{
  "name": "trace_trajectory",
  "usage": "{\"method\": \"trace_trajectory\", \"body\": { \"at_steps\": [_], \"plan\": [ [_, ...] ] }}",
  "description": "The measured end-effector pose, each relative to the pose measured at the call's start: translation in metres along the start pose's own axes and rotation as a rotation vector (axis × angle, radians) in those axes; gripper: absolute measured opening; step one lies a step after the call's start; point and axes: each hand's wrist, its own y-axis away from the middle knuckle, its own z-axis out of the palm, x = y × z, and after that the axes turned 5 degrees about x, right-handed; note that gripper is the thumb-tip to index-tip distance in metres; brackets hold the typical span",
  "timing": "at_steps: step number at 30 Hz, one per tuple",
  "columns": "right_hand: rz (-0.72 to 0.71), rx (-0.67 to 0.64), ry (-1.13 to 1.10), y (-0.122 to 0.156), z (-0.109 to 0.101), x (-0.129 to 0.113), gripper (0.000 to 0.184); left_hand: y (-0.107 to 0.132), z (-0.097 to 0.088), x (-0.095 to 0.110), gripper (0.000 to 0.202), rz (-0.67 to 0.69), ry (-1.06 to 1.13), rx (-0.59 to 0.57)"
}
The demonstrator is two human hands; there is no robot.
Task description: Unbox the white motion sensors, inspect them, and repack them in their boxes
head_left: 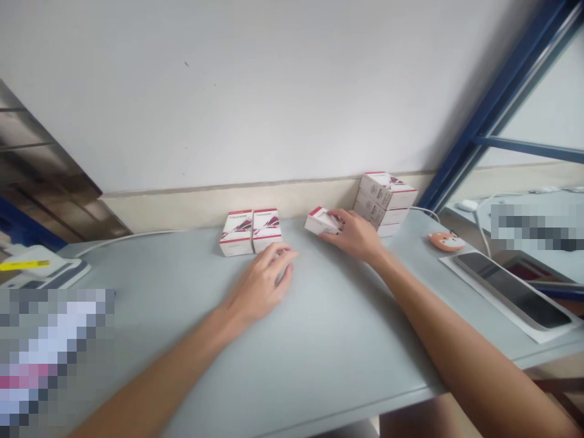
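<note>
My left hand [269,280] rests on the grey table top [328,359], its curled fingers just in front of a pair of white boxes with red and dark markings. These boxes, the left box [236,233] and the right box [267,230], stand side by side against the wall. My right hand [353,234] grips a small white box [322,221] with a red corner, its fingers over the top. Just behind that hand is a stack of similar boxes [385,201], partly hidden by the hand.
An orange fox-shaped mouse [447,241] and a dark tablet [513,291] on a white sheet lie to the right. A white device [45,267] sits at the far left. A pale cable [128,238] runs along the wall. A blue metal frame [483,115] stands at the upper right.
</note>
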Motion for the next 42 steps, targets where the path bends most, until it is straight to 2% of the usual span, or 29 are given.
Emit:
{"method": "trace_trajectory", "body": {
  "at_steps": [2, 5, 6, 8, 10, 14, 16, 18, 21, 25, 29, 32, 34, 36, 38, 39, 41, 42],
  "plan": [
    [0.015, -0.057, -0.334, 0.004, -0.002, -0.015, 0.062, -0.001, 0.005, -0.001, 0.044, -0.12, 0.094, 0.089],
    [0.003, -0.197, -0.78, 0.017, -0.001, -0.043, 0.062, -0.004, 0.012, 0.001, 0.074, -0.301, 0.321, 0.287],
    [-0.016, -0.249, -0.872, 0.023, 0.0, -0.052, 0.062, -0.005, 0.013, 0.003, 0.078, -0.332, 0.403, 0.318],
    [-0.076, -0.4, -0.981, 0.034, 0.003, -0.067, 0.061, -0.006, 0.014, 0.006, 0.077, -0.347, 0.523, 0.308],
    [-0.121, -0.385, -0.992, 0.042, 0.005, -0.076, 0.058, -0.005, 0.015, 0.008, 0.075, -0.292, 0.534, 0.3],
    [-0.137, -0.08, -0.799, 0.047, 0.005, -0.079, 0.048, 0.004, 0.02, 0.001, 0.075, -0.092, 0.297, 0.383],
    [-0.136, -0.035, -0.711, 0.046, 0.003, -0.078, 0.043, 0.007, 0.023, -0.003, 0.077, -0.037, 0.212, 0.378],
    [-0.124, -0.01, -0.714, 0.044, -0.001, -0.077, 0.042, 0.007, 0.023, -0.004, 0.079, -0.005, 0.153, 0.361],
    [-0.057, 0.03, -0.794, 0.038, -0.01, -0.076, 0.054, 0.004, 0.016, 0.003, 0.084, 0.056, 0.081, 0.351],
    [0.109, -0.102, -0.914, 0.032, -0.021, -0.077, 0.059, 0.0, 0.001, 0.014, 0.079, 0.201, -0.073, 0.327],
    [0.233, -0.254, -1.11, 0.034, -0.02, -0.08, 0.029, 0.0, -0.009, 0.018, 0.06, 0.3, -0.308, 0.287],
    [0.236, -0.402, -1.183, 0.037, -0.015, -0.082, 0.029, -0.001, -0.013, 0.02, 0.054, 0.415, -0.32, 0.212],
    [0.158, -0.356, -1.153, 0.038, -0.015, -0.083, 0.023, -0.004, -0.014, 0.021, 0.044, 0.463, -0.251, 0.208],
    [0.001, -0.176, -1.056, 0.039, -0.017, -0.084, 0.016, -0.006, -0.013, 0.019, 0.042, 0.435, -0.127, 0.245],
    [-0.243, -0.006, -0.953, 0.041, -0.021, -0.084, 0.016, -0.008, -0.009, 0.016, 0.054, 0.376, 0.008, 0.315],
    [-0.368, 0.035, -0.908, 0.041, -0.024, -0.084, 0.019, -0.009, -0.006, 0.013, 0.063, 0.359, 0.06, 0.354],
    [-0.553, 0.017, -0.827, 0.043, -0.027, -0.083, 0.025, -0.011, -0.001, 0.009, 0.08, 0.344, 0.137, 0.41],
    [-0.598, -0.009, -0.792, 0.043, -0.028, -0.082, 0.026, -0.011, 0.002, 0.007, 0.085, 0.338, 0.17, 0.423]
  ]
}}
